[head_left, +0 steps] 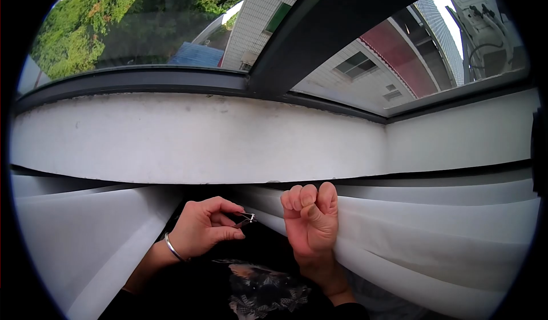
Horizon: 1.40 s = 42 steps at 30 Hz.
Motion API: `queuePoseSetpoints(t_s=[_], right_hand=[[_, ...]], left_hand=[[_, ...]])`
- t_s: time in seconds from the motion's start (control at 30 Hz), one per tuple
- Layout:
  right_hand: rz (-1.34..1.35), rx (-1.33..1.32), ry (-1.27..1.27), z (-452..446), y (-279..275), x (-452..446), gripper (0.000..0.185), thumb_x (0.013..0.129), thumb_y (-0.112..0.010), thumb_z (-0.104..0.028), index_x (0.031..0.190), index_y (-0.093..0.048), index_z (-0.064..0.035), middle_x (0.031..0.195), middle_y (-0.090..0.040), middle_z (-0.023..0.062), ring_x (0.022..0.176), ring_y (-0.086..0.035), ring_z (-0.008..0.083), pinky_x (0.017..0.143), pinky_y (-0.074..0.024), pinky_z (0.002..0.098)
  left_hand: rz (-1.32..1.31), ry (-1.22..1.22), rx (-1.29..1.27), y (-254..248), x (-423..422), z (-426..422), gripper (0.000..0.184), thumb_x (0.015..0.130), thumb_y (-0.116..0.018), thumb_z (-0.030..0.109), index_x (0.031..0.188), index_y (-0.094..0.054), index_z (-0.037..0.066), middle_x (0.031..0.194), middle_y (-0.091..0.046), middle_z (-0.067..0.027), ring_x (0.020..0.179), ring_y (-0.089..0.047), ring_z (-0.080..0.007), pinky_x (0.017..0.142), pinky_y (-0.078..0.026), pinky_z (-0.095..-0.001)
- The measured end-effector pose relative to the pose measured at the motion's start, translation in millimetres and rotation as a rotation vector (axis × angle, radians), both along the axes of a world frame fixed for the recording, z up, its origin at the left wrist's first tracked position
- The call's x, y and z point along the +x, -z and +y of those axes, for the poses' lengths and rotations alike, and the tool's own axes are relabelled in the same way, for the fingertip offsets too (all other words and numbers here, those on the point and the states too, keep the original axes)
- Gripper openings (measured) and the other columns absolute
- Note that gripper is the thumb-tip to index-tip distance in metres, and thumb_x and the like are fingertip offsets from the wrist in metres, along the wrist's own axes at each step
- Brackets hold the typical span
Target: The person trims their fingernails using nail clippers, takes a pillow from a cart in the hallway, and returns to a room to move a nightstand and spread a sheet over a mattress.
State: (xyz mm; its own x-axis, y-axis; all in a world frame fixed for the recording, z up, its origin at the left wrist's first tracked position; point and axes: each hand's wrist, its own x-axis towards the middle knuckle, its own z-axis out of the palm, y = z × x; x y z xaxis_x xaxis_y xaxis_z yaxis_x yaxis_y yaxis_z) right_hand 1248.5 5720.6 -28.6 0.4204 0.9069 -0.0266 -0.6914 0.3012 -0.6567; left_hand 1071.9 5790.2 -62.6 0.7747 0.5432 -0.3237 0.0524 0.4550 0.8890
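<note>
Nearest is the person's dark top (268,290), printed on the front with a grey and orange-brown pattern. At the lower right, a black sleeve ends partway along the right forearm. A silver-coloured bracelet (173,247) circles the left wrist.

Above the dark clothing, the left hand (204,224) grips a small metal nail clipper (248,220) between the thumb and the fingers, its shiny end pointing toward the other hand. The clipper sits in the gap between the hands, at the left fingertips and apart from the right hand (311,220). That right hand is raised with its palm side toward the viewer, curled closed, the fingers folded over and the thumb bent up against them; whether the thumb touches a nail is too small to tell.

White cloth (74,237) hangs in folds on the left, and more white folds (436,234) spread behind the right hand and out to the right.

Beyond the cloth runs a broad white ledge (200,137), marked with small dark scuffs along its upper edge. Dark window framing (165,80) rises from it, with a thick post slanting between two panes.

Farthest off, through the glass, are green trees (85,29), a blue roof (197,55) and a pale tiled building (248,26), with a dark red band (394,49) across the facade on the right.
</note>
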Motion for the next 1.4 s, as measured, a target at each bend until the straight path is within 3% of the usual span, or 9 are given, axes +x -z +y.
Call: queuePoseSetpoints(t_s=[0.1, 0.37, 0.57, 0.73, 0.87, 0.97, 1.0, 1.07, 1.4], right_hand=[[-0.003, -0.016, 0.005, 3, -1, -1, 0.033, 0.071, -0.065, 0.001, 0.065, -0.035, -0.0127, 0.072, -0.055, 0.0030, 0.066, -0.045, 0.0166, 0.066, -0.0338, 0.0319], [-0.009, -0.022, 0.032, 7, 1, -3, 0.033, 0.070, -0.065, 0.001, 0.065, -0.035, -0.0124, 0.072, -0.055, 0.0036, 0.066, -0.045, 0.0168, 0.065, -0.0341, 0.0319], [-0.011, -0.033, 0.050, 11, 0, -7, 0.033, 0.070, -0.065, 0.001, 0.065, -0.035, -0.0117, 0.072, -0.055, 0.0039, 0.065, -0.045, 0.0168, 0.065, -0.0346, 0.0322], [-0.002, -0.039, 0.075, 15, 2, -10, 0.033, 0.070, -0.065, 0.001, 0.064, -0.035, -0.0117, 0.072, -0.056, 0.0040, 0.065, -0.045, 0.0171, 0.064, -0.0349, 0.0319], [0.003, -0.041, 0.080, 18, 5, -14, 0.033, 0.070, -0.065, 0.001, 0.064, -0.035, -0.0118, 0.072, -0.056, 0.0042, 0.065, -0.045, 0.0171, 0.064, -0.0350, 0.0320], [-0.007, -0.047, 0.080, 24, 5, -19, 0.034, 0.070, -0.065, 0.002, 0.065, -0.035, -0.0120, 0.071, -0.055, 0.0041, 0.065, -0.044, 0.0170, 0.064, -0.0350, 0.0320], [-0.029, -0.053, 0.084, 26, 4, -20, 0.034, 0.070, -0.065, 0.002, 0.065, -0.034, -0.0121, 0.070, -0.054, 0.0038, 0.064, -0.044, 0.0169, 0.064, -0.0349, 0.0321], [-0.051, -0.060, 0.083, 30, 3, -22, 0.035, 0.070, -0.064, 0.003, 0.065, -0.033, -0.0122, 0.069, -0.053, 0.0036, 0.064, -0.043, 0.0168, 0.064, -0.0348, 0.0322], [-0.256, 0.000, 0.140, 45, 4, -22, 0.038, 0.069, -0.064, 0.006, 0.066, -0.030, -0.0122, 0.066, -0.051, 0.0043, 0.062, -0.042, 0.0168, 0.060, -0.0352, 0.0321]], left_hand=[[-0.005, 0.018, -0.227, 0, -1, 10, 0.030, 0.071, -0.065, -0.003, 0.099, -0.053, -0.004, 0.089, -0.060, -0.0076, 0.076, -0.060, -0.0098, 0.068, -0.050, -0.0205], [0.055, 0.284, -0.367, 28, -18, -2, 0.031, 0.077, -0.056, -0.005, 0.108, -0.050, -0.004, 0.099, -0.058, -0.0108, 0.092, -0.058, -0.0156, 0.080, -0.047, -0.0237], [0.079, 0.206, -0.606, 21, -27, 5, 0.031, 0.082, -0.047, -0.006, 0.113, -0.046, -0.005, 0.107, -0.054, -0.0118, 0.099, -0.055, -0.0173, 0.084, -0.045, -0.0247], [0.080, 0.118, -0.595, 6, -27, 27, 0.034, 0.079, -0.054, -0.005, 0.112, -0.047, -0.006, 0.104, -0.057, -0.0144, 0.094, -0.058, -0.0200, 0.082, -0.049, -0.0280], [-0.042, 0.054, -0.415, -9, -25, 41, 0.031, 0.077, -0.055, -0.007, 0.108, -0.051, -0.005, 0.101, -0.056, -0.0110, 0.088, -0.060, -0.0172, 0.078, -0.049, -0.0245], [-0.146, -0.051, 0.236, -21, -15, 44, 0.036, 0.070, -0.064, -0.005, 0.104, -0.054, -0.002, 0.083, -0.055, -0.0057, 0.074, -0.062, -0.0139, 0.066, -0.050, -0.0211], [-0.145, -0.055, 0.234, -27, -12, 47, 0.036, 0.070, -0.064, -0.005, 0.104, -0.054, -0.002, 0.083, -0.055, -0.0057, 0.074, -0.062, -0.0139, 0.066, -0.050, -0.0211], [-0.112, -0.053, 0.737, -39, -7, 52, 0.038, 0.065, -0.067, -0.004, 0.101, -0.056, 0.000, 0.083, -0.055, -0.0073, 0.065, -0.060, -0.0128, 0.057, -0.049, -0.0201], [-0.201, -0.222, 1.161, -39, 6, 60, 0.032, 0.065, -0.067, 0.005, 0.094, -0.057, -0.003, 0.075, -0.056, -0.0086, 0.057, -0.055, -0.0168, 0.048, -0.046, -0.0237]])
